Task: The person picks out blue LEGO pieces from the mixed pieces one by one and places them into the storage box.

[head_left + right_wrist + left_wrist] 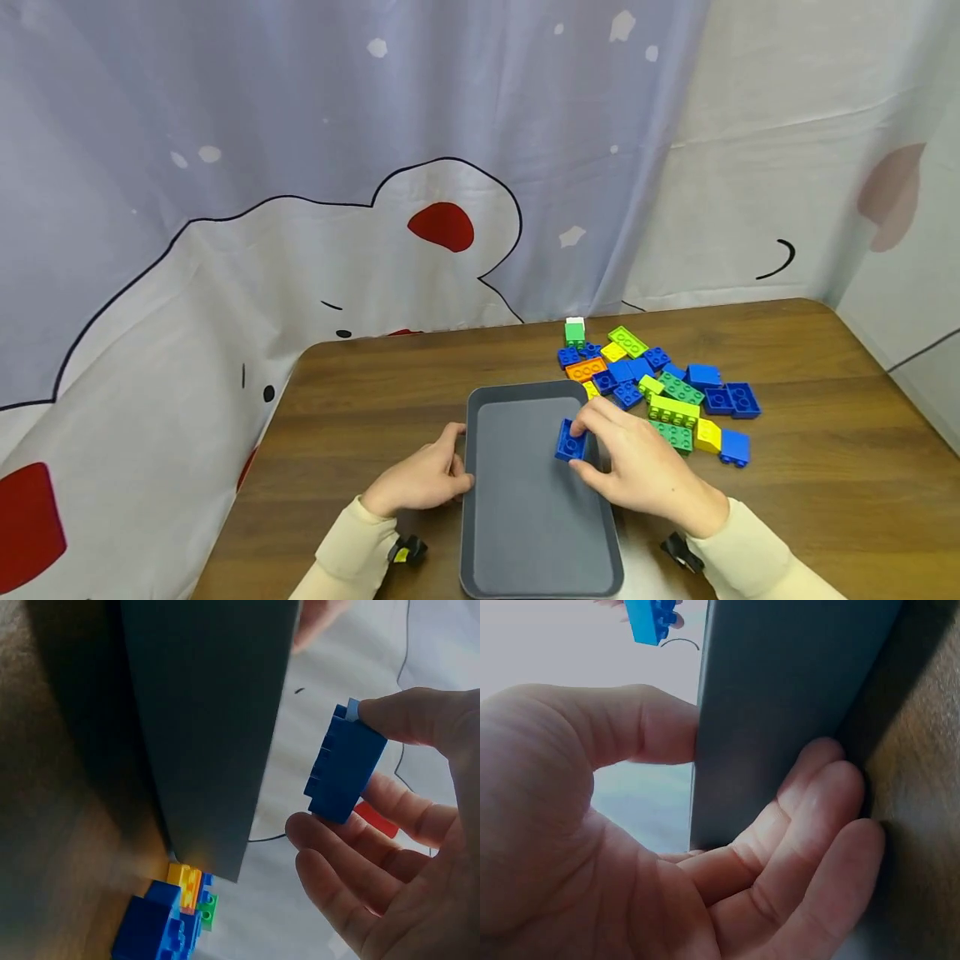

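Note:
Over the right half of a grey tray (540, 533), my right hand (648, 458) pinches a blue toy brick (570, 442) between thumb and fingers. In the head view the brick's hollow underside faces up; the right wrist view shows the blue brick (345, 765) side-on, studs pointing down toward the tray. My left hand (423, 473) holds the tray's left side. The left wrist view has the thumb (652, 727) at the tray's rim and the other fingers (810, 847) curled low against its outer wall.
Several loose bricks in blue, green, yellow and orange lie beyond and right of the tray, among them a lime brick (673, 411) and a blue brick (735, 447). The wooden table (825, 500) ends at a printed curtain (442, 100) behind.

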Tool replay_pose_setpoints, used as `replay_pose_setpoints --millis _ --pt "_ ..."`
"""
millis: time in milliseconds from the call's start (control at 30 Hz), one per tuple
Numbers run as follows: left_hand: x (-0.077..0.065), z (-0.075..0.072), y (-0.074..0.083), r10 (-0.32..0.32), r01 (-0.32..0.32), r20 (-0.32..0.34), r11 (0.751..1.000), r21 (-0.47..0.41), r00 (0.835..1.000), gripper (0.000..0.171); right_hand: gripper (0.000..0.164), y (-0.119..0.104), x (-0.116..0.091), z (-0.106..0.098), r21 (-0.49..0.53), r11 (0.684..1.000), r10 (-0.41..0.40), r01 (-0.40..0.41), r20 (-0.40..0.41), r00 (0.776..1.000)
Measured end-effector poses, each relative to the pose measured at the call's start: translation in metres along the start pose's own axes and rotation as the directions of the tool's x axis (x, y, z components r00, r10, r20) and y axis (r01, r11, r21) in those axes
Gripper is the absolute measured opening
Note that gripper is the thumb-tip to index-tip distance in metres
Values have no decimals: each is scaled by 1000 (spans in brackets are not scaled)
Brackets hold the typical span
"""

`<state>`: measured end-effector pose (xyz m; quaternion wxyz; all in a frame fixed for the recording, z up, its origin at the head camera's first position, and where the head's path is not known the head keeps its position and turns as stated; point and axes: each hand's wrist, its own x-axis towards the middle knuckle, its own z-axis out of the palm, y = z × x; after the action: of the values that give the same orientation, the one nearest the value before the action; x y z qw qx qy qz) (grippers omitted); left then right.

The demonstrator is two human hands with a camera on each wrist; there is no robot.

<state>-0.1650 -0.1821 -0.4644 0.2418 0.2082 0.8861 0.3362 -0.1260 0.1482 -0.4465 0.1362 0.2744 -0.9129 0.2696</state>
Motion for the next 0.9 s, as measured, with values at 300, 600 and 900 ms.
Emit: replay_pose_setpoints --millis 300,600,900 --pt "-1 1 2 11 -11 41 1000 -13 999 81 32 -1 -3 10 36 999 -23 20 86 996" --pt "-2 0 2 19 -15 76 999 -49 997 83 59 -2 -6 14 22 998 -68 66 155 986" --pt "-3 0 0 4 3 96 997 -74 995 85 94 13 -12 -5 -29 999 -18 23 175 984"
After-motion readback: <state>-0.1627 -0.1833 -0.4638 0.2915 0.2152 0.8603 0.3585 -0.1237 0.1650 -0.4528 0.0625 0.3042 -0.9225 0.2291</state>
